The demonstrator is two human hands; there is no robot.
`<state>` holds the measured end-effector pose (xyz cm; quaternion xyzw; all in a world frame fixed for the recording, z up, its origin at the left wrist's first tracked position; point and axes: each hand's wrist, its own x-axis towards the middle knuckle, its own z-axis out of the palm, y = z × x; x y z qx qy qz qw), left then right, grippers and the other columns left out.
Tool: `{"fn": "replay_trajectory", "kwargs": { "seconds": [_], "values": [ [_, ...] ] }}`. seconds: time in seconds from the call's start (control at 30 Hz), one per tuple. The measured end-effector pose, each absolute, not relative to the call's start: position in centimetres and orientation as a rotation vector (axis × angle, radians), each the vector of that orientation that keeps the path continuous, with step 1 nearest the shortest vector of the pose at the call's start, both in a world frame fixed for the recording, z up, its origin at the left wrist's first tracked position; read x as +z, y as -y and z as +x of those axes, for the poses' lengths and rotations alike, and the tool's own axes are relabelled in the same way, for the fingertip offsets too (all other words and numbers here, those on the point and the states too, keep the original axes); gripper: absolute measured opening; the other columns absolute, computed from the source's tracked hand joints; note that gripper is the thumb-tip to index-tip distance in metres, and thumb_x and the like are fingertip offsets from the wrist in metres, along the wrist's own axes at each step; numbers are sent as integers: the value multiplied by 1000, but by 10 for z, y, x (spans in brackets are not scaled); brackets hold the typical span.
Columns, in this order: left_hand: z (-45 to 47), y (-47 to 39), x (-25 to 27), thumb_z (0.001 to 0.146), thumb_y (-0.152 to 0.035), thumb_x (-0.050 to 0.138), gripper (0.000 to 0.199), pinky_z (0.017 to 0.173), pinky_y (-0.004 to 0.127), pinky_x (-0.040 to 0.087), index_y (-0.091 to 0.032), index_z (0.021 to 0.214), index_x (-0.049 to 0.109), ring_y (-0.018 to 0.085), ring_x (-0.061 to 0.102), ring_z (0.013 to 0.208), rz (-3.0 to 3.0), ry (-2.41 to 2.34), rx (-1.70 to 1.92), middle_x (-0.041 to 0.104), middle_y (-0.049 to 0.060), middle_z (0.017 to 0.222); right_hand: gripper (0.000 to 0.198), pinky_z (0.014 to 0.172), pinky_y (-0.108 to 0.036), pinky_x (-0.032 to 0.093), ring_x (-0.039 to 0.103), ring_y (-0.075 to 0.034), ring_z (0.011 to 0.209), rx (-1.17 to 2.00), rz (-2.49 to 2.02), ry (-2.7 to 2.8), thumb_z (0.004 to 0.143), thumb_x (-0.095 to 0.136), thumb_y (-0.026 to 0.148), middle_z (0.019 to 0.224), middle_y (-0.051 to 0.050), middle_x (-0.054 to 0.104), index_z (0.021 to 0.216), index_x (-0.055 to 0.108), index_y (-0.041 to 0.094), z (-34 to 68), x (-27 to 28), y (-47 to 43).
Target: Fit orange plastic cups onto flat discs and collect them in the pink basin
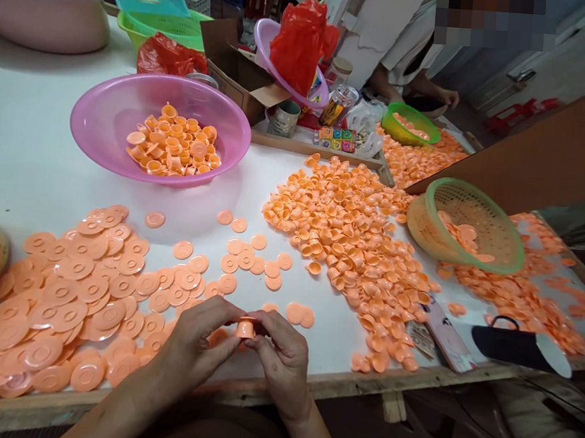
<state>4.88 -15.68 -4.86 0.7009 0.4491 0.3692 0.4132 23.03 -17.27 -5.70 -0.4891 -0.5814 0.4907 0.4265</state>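
Near the table's front edge, my left hand [204, 333] and my right hand [283, 358] come together on a small orange plastic cup [245, 328]. Fingers and thumbs of both pinch it from either side, so part of its rim is hidden. Flat round orange discs [74, 297] with a ring in the middle lie spread to the left of my hands. To the right and beyond is a heap of loose orange cups [342, 229]. A pink-purple basin [99, 119] behind the discs holds several cup pieces, some with a disc visible on them.
A green-rimmed basket [480, 185] with orange pieces stands at the right, near a black face mask [504, 344] and a phone-like flat item [447, 336]. Cardboard box [232, 75], jars and red bags fill the back. Another person's hand [448, 98] is beside a green bowl [403, 130].
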Motion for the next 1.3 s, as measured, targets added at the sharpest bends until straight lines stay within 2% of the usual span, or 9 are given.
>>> {"fn": "replay_trajectory", "kwargs": {
  "seconds": [0.23, 0.37, 0.5, 0.57, 0.67, 0.73, 0.83, 1.0, 1.3],
  "values": [
    [50, 159, -65, 87, -33, 60, 16, 63, 24, 53, -23, 94, 72, 14, 66, 70, 1520, -1301, 775, 72, 0, 79, 27, 67, -26, 53, 65, -16, 76, 1314, -1357, 1443, 84, 67, 22, 94, -4, 70, 110, 71, 25, 233, -68, 170],
    [22, 103, -30, 80, -48, 69, 28, 60, 25, 53, -25, 95, 73, 13, 63, 65, 1358, -1701, 943, 72, -2, 79, 24, 67, -30, 52, 63, -17, 71, 826, -1688, 1386, 89, 57, 33, 93, -7, 70, 102, 71, 19, 276, -68, 128],
    [-23, 32, 19, 82, -50, 68, 56, 69, 28, 52, -22, 130, 58, 12, 62, 79, 1331, -1950, 1341, 69, 1, 102, 30, 74, -37, 50, 61, -23, 76, 337, -1918, 1433, 81, 58, 37, 93, -13, 69, 97, 70, 15, 321, -81, 79],
    [-31, 23, 24, 83, -44, 68, 50, 71, 28, 50, -19, 125, 60, 11, 60, 80, 1448, -2006, 1356, 68, 1, 104, 31, 77, -39, 49, 61, -24, 78, 295, -1960, 1487, 77, 59, 37, 91, -14, 69, 95, 71, 14, 330, -91, 64],
    [-22, 50, -4, 81, -31, 68, 16, 69, 29, 46, -19, 92, 70, 13, 58, 76, 1834, -1769, 984, 68, 0, 87, 25, 75, -37, 49, 61, -22, 73, 327, -1968, 1514, 75, 55, 33, 83, -12, 70, 85, 71, 15, 332, -100, 57],
    [-7, 80, -36, 79, -22, 66, 4, 70, 31, 42, -22, 81, 70, 18, 58, 82, 2054, -1560, 657, 67, 2, 83, 21, 74, -35, 49, 62, -22, 72, 370, -1952, 1482, 74, 54, 30, 79, -9, 71, 78, 71, 17, 329, -100, 61],
    [19, 116, -74, 75, -11, 62, 13, 72, 35, 34, -22, 80, 68, 22, 54, 87, 2196, -1599, 373, 65, 4, 86, 18, 65, -32, 50, 62, -20, 65, 609, -1908, 1340, 72, 57, 30, 72, -6, 70, 77, 70, 18, 320, -94, 73],
    [56, 120, -87, 75, -14, 65, 9, 76, 37, 29, -20, 81, 63, 22, 51, 90, 2254, -1569, 383, 61, 5, 89, 16, 43, -25, 40, 52, -14, 44, 1087, -1807, 1143, 71, 63, 31, 58, -1, 64, 76, 66, 17, 288, -78, 102],
    [47, 136, -82, 86, -13, 56, 10, 70, 33, 30, -21, 87, 62, 21, 53, 85, 2264, -1537, 464, 63, 5, 90, 12, 56, -25, 46, 61, -16, 59, 1206, -1737, 1534, 74, 58, 18, 64, -1, 68, 69, 68, 20, 246, -73, 137]
  ]
}}
